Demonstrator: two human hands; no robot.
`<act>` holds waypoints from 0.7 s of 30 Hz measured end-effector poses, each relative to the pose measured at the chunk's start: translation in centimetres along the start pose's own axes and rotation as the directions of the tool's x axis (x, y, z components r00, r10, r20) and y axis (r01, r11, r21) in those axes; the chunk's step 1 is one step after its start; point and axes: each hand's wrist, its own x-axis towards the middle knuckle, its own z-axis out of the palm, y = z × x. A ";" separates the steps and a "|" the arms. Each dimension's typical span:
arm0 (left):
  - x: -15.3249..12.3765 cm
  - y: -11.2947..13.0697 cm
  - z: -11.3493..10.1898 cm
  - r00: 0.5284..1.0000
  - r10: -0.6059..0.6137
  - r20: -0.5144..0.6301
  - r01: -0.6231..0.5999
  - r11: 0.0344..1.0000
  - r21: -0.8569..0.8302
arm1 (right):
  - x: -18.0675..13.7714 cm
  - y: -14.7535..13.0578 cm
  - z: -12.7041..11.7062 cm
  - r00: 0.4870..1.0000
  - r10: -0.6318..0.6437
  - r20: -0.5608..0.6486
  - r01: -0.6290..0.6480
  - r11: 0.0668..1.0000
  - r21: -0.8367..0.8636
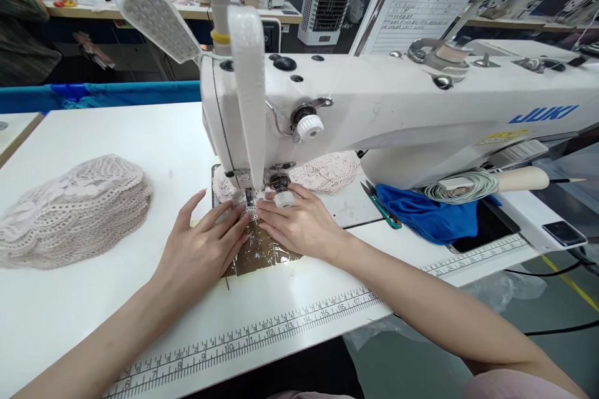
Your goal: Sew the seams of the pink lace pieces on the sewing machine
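A pale pink lace piece [253, 213] lies under the needle area of a white JUKI sewing machine [412, 103], largely covered by fingers. My left hand [206, 246] rests left of the presser foot [249, 196], its fingers spread and the tips on the lace edge. From the right, my right hand [302, 224] reaches in with fingers stretched out and flat, the tips touching the lace beside the foot. More lace [327, 171] shows behind the foot, under the machine arm. To the left sits a thick stack of lace pieces [79, 212].
Teal-handled snips [382, 206], a blue cloth [428, 215] and a dark phone [486, 224] lie on the right, near a coiled pale cord [461, 187]. A printed ruler strip [262, 336] runs along the table's front edge. Another person [23, 31] is at the far left.
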 end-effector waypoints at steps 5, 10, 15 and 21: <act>0.0 -0.2 0.2 0.999 -0.010 0.036 0.009 1.000 0.022 | 0.2 0.1 0.0 0.999 0.019 0.040 -0.019 1.000 -0.019; 0.1 -0.5 0.3 1.000 -0.005 0.024 0.005 1.000 0.013 | 0.3 0.3 0.1 0.999 0.023 0.035 -0.022 1.000 -0.014; 0.1 -0.8 0.5 1.000 0.002 0.017 -0.002 1.000 0.014 | 0.4 0.4 0.3 1.000 0.015 0.024 -0.014 0.999 -0.033; 0.2 -1.0 0.8 1.000 -0.002 0.007 0.002 1.000 0.020 | 0.7 0.4 0.1 0.994 0.050 0.097 -0.047 0.998 -0.031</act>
